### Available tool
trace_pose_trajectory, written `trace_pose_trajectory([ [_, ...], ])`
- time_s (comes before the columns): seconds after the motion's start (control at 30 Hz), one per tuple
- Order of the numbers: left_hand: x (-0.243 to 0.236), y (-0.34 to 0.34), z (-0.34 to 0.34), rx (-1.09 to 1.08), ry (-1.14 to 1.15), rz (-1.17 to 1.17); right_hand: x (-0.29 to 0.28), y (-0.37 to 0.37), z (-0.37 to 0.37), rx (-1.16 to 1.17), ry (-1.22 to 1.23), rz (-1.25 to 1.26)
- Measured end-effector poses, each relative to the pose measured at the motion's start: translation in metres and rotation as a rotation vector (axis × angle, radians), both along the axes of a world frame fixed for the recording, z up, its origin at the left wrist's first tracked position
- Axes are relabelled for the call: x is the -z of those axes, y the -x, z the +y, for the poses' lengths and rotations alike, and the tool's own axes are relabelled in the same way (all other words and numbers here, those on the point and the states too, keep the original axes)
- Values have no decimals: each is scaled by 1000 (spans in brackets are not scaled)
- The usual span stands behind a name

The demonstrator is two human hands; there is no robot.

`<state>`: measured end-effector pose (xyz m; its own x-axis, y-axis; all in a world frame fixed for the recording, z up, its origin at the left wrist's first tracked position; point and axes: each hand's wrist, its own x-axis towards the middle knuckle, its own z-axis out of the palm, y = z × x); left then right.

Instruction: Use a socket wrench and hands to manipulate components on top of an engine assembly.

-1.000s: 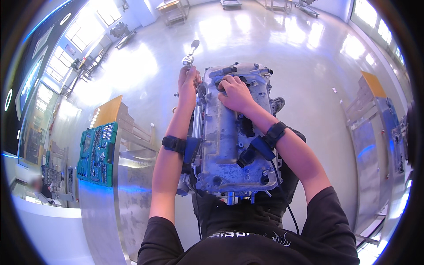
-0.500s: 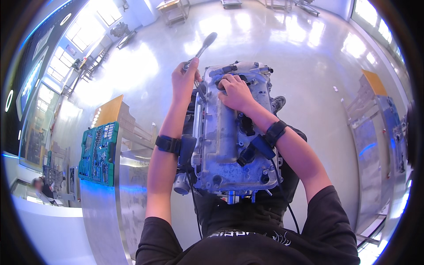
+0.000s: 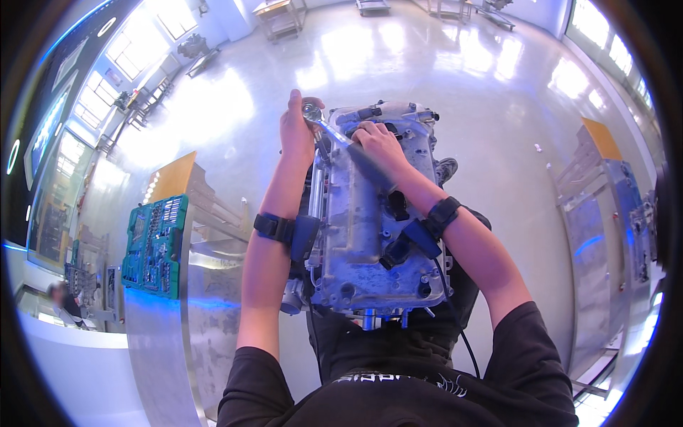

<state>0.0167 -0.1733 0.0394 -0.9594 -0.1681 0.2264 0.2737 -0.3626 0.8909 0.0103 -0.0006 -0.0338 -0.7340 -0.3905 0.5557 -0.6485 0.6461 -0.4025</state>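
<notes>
My left hand (image 3: 297, 128) is closed round the head of a ratchet wrench (image 3: 333, 133) at the upper left of a metal engine (image 3: 356, 235), with a dark bar (image 3: 321, 148) hanging beneath the head. The wrench's motion-blurred handle angles down to the right, passing over my right hand (image 3: 383, 149). That hand rests high on the engine cover with curled fingers at a black fitting (image 3: 393, 130); what they grip is hidden. Black strapped devices with cables sit on both forearms.
A green socket case (image 3: 153, 242) stands on a metal bench (image 3: 210, 334) at my left. Another bench (image 3: 587, 242) with an orange board is at my right. A blurred person (image 3: 67, 306) is at the far left. Carts (image 3: 277, 18) stand along the back wall.
The wrench handle has swung from pointing upward, away from me, to pointing down-right across the engine. My left hand has shifted and turned around the head; my right hand stays in place.
</notes>
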Motion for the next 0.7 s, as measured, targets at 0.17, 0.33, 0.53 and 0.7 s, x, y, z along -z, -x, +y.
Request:
trace_pose_trajectory([
  [0.17,10,8,-22,98,-43,163,-5,-4,-2,6,-14,-39],
  [0.33,19,7,-32,109,-174,225,-6,-4,-2,-1,-14,-57],
  [0.53,14,-4,-21,49,-174,207,-2,-2,1,9,-22,-60],
  [0.7,19,-1,-29,63,-91,197,-3,-3,-3,36,-15,-36],
])
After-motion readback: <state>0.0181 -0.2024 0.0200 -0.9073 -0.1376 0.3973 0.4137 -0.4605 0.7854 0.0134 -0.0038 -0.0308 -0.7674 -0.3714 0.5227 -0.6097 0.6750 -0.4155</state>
